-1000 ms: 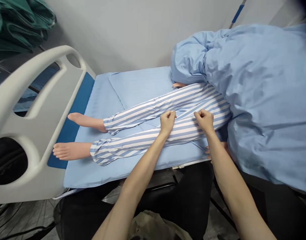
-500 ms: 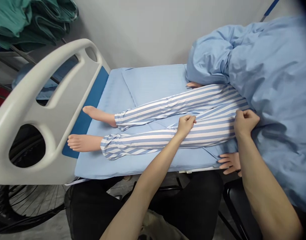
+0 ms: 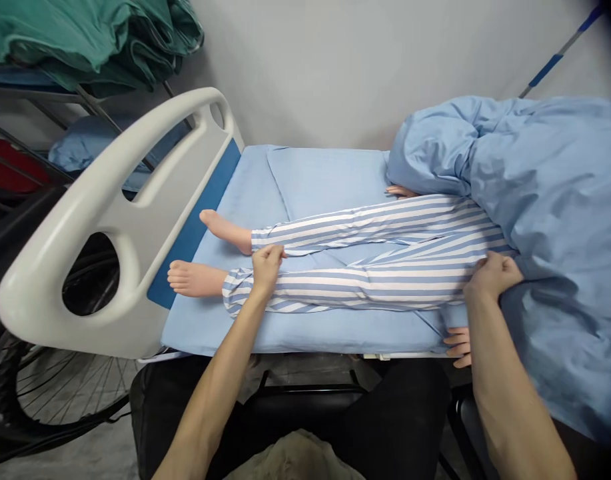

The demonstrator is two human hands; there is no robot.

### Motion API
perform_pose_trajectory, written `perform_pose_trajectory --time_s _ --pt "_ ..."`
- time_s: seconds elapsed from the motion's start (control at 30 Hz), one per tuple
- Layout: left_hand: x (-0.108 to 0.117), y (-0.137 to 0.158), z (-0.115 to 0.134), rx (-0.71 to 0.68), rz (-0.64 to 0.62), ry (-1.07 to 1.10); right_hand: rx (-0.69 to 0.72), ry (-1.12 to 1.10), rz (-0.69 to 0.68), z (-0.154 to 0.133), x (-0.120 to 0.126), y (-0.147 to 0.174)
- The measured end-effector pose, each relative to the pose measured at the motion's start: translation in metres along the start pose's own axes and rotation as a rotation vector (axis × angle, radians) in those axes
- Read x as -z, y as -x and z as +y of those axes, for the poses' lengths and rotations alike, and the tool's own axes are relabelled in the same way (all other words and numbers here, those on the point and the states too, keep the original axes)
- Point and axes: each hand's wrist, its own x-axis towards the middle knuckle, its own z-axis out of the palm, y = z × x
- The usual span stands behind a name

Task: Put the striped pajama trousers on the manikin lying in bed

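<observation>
Blue-and-white striped trousers (image 3: 335,283) cover the legs of a figure that looks like a mannequin, lying on the bed. Its bare feet (image 3: 198,278) point left. My left hand (image 3: 268,267) is closed, fingers curled, over the lower trouser legs close to the cuffs. What it pinches, if anything, is hidden. Up by the hip, my right hand (image 3: 492,275) is closed too, where the trousers meet the edge of a bunched light-blue quilt (image 3: 550,173). Its grip is not clear. The figure's near hand (image 3: 459,347) shows beside my right forearm; its far hand (image 3: 401,192) peeks from under the quilt.
A cream footboard (image 3: 135,340) with cut-out handles rises at the left end of the light-blue mattress (image 3: 330,177). Behind it are a rack with folded green cloth (image 3: 95,40) and a bicycle wheel (image 3: 15,380). A grey wall runs along the far side.
My left hand has moved left along the legs, from the thighs to near the cuffs, still closed. My right hand remains near the hip. The camera view has shifted.
</observation>
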Motion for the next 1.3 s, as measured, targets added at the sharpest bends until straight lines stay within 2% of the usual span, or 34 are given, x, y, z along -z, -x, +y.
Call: perform_pose_trajectory --time_s 0.03,0.1,0.23,0.37,0.43,0.53,0.67,0.77,0.83,0.9,1.0,1.13,1.3 --pt "0.012 -0.003 -0.006 0.0 0.035 -0.013 -0.06 -0.044 0.044 -0.013 -0.008 0.02" --pt "0.025 -0.005 -0.017 -0.022 0.035 -0.072 -0.1 -0.104 -0.168 -0.044 -0.029 0.069" --pt "0.027 -0.003 -0.025 -0.05 -0.038 -0.182 -0.058 -0.258 -0.568 -0.124 -0.081 0.17" --pt "0.028 -0.001 -0.027 -0.046 -0.032 -0.136 -0.021 -0.391 -0.814 -0.192 -0.132 0.242" --pt "0.031 -0.001 -0.028 -0.048 -0.03 -0.092 -0.04 -0.414 -0.893 -0.207 -0.153 0.267" --pt "0.034 -0.001 -0.024 -0.021 0.014 -0.022 -0.147 -0.368 -0.952 -0.207 -0.176 0.29" --pt "0.028 0.001 -0.013 -0.057 0.028 0.02 -0.275 -0.402 -0.928 -0.193 -0.187 0.296" --pt "0.016 0.006 -0.011 -0.128 0.006 -0.08 -0.314 -0.457 -0.932 -0.191 -0.185 0.293" --pt "0.008 0.013 -0.016 -0.17 0.018 -0.237 -0.282 -0.45 -0.927 -0.195 -0.179 0.287" --pt "0.003 0.02 -0.021 -0.231 0.016 -0.405 -0.194 -0.413 -0.94 -0.196 -0.17 0.274" --pt "0.003 0.026 -0.026 -0.269 -0.026 -0.536 -0.07 -0.345 -0.917 -0.187 -0.154 0.244" --pt "0.005 0.025 -0.024 -0.219 -0.02 -0.545 -0.082 -0.171 -0.852 -0.158 -0.138 0.21" --pt "-0.01 0.036 -0.016 -0.277 -0.019 -0.468 -0.061 -0.098 -0.896 -0.141 -0.141 0.207"
